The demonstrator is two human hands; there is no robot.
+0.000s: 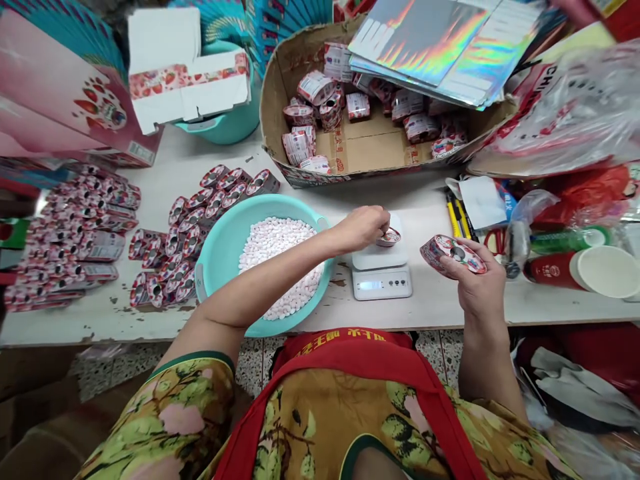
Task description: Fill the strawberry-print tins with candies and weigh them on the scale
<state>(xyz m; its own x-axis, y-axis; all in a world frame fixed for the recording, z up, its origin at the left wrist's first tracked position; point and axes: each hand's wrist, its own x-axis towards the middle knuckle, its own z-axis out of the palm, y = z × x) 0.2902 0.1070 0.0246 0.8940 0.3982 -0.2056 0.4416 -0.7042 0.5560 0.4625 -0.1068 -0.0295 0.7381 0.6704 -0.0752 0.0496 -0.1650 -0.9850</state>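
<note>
My left hand [369,228] reaches across to the small white digital scale [381,283], its fingers pinched together over the platform. Just under the fingertips, a small oval piece printed in red and pink [389,237] is on the platform; what the fingers hold, if anything, is hidden. To the right of the scale, my right hand [475,267] grips an oval printed candy box [453,253], tilted so that its top with a dark round opening shows. Beneath my left forearm stands a turquoise basin [220,247] with many small pale candies [275,247] in it.
Several similar oval boxes [175,247] stand left of the basin, with stacked ones [80,233] farther left. A cardboard carton [370,150] with more boxes stands behind, shiny sheets [440,47] across it. Yellow cutters [461,215] and a red paper cup [555,270] lie at right.
</note>
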